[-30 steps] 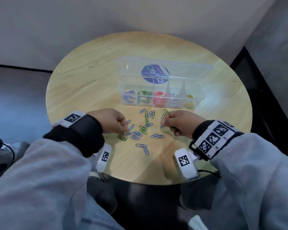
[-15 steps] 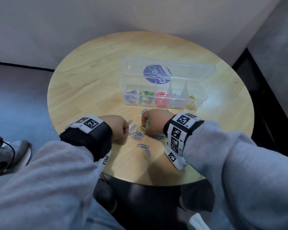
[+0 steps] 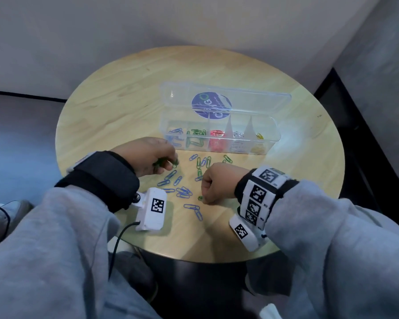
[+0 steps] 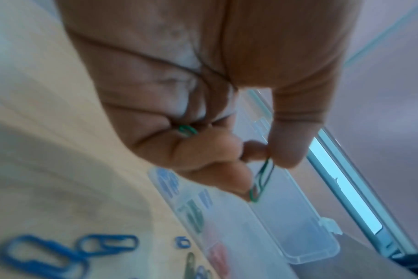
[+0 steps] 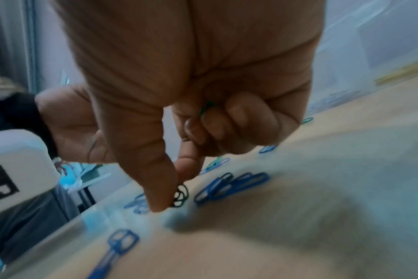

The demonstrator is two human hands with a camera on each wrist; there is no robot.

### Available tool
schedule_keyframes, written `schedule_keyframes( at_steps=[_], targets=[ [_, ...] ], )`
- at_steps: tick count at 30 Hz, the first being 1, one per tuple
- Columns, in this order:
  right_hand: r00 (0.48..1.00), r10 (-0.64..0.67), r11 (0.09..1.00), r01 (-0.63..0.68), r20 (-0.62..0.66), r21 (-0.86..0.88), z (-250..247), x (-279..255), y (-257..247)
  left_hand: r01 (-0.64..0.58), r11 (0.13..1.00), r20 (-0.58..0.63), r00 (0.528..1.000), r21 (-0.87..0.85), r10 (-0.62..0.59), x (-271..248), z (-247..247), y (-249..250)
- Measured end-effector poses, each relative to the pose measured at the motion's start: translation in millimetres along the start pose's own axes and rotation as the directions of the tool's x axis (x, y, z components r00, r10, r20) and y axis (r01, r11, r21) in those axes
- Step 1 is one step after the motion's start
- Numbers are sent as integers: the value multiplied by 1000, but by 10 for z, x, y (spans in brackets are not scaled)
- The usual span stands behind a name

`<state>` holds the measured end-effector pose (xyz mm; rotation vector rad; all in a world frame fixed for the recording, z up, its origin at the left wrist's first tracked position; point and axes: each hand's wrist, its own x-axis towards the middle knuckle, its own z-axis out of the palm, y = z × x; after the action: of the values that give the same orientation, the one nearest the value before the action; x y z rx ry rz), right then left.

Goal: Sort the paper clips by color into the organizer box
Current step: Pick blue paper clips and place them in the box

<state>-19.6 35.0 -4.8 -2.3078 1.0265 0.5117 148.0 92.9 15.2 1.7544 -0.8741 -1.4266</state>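
A clear organizer box [image 3: 273, 143] stands open on the round table, with blue, green, red, silver and yellow clips in separate compartments. Loose blue paper clips [image 3: 183, 192] and green paper clips [image 3: 208, 161] lie in front of it. My left hand [image 3: 152, 157] is raised near the box's left end and pinches a green clip [image 4: 261, 181] between thumb and finger, with another green clip [image 4: 186, 130] tucked in its palm. My right hand [image 3: 213, 184] is down on the table; its thumb and forefinger pinch a green clip [image 5: 180, 195], and a further green clip [image 5: 207, 107] shows under its curled fingers.
The box's lid [image 3: 226, 97] with a purple round sticker lies open behind it. The wooden table [image 3: 124, 93] is round, its near edge close to my wrists. Grey walls stand behind, and a dark floor shows to the right.
My left hand has lifted from the table and moved toward the box with green clips. My right hand has shifted toward me and left, down onto a green clip.
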Motion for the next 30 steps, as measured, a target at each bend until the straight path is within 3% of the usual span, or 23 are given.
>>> schedule_keyframes(
  at_steps=[3,5,9,12,18,22,24,25,26,27,28,30],
  targets=[
    [999,33,963,-34,8,266,-96,-90,191,-3,986,-16,1000,-165,0,41,39,64],
    [997,77,892,-74,12,447,-156,-141,338,1,971,-23,1000,-240,-7,75,70,94],
    [990,133,522,-104,40,847,-203,-223,641,27,920,10,1000,-391,-25,109,153,152],
    [989,140,303,-79,38,950,-222,-288,823,52,884,49,998,-465,-33,110,225,192],
    [994,111,99,-5,-6,995,-376,-251,847,86,893,14,996,-441,-88,187,303,208],
    [994,110,86,-40,30,996,-417,-171,774,95,973,-67,992,-209,-111,286,433,262],
    [990,126,87,-75,64,993,-441,-142,739,93,967,-93,993,237,-73,349,494,261],
    [988,132,97,-87,74,991,-453,-134,729,72,850,-95,995,522,-26,378,515,242],
    [987,137,123,-96,79,988,-465,-128,717,61,668,-102,994,741,23,403,532,218],
    [985,148,168,-110,85,980,-474,-121,711,76,517,-118,992,853,49,413,553,192],
    [982,166,239,-127,88,963,-477,-106,705,99,432,-136,989,896,55,428,571,156],
    [975,219,529,-151,37,835,-478,-68,709,125,356,-159,985,926,66,472,601,100]
  ],
)
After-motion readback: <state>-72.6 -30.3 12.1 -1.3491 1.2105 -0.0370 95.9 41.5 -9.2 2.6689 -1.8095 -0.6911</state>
